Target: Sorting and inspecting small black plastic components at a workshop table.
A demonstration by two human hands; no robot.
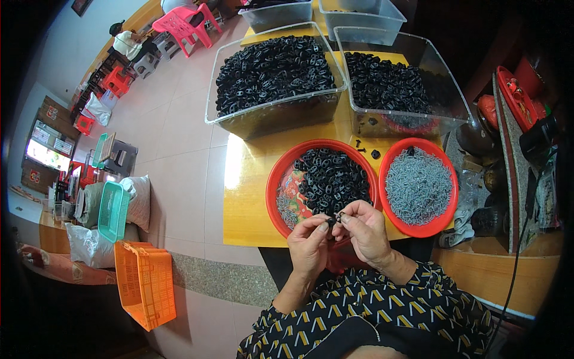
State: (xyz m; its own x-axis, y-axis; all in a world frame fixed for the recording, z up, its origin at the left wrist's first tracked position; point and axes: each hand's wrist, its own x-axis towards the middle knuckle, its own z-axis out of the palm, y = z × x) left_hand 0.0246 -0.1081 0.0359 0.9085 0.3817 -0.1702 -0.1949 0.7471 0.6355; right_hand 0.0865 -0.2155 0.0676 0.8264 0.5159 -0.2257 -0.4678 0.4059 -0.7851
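Observation:
My left hand (310, 242) and my right hand (366, 232) are close together over the near rim of a red bowl (274, 206). Between my left thumb and fingers is a small black plastic piece (330, 221). My right thumb and forefinger pinch something small and dark, too tiny to make out. The bowl holds a heap of black two-holed plastic pieces (335, 179) and, at its left side, some silver screws (287, 212). Beside it on the right, a second red bowl (452, 197) is full of silver screws (418, 185).
Two clear bins (281, 119) (448, 116) of black pieces stand behind the bowls on the yellow table (239, 179). A few loose black bits (375, 154) lie between. An orange crate (146, 287) stands on the floor at left. A person (127, 45) sits far off, near a pink chair (182, 27).

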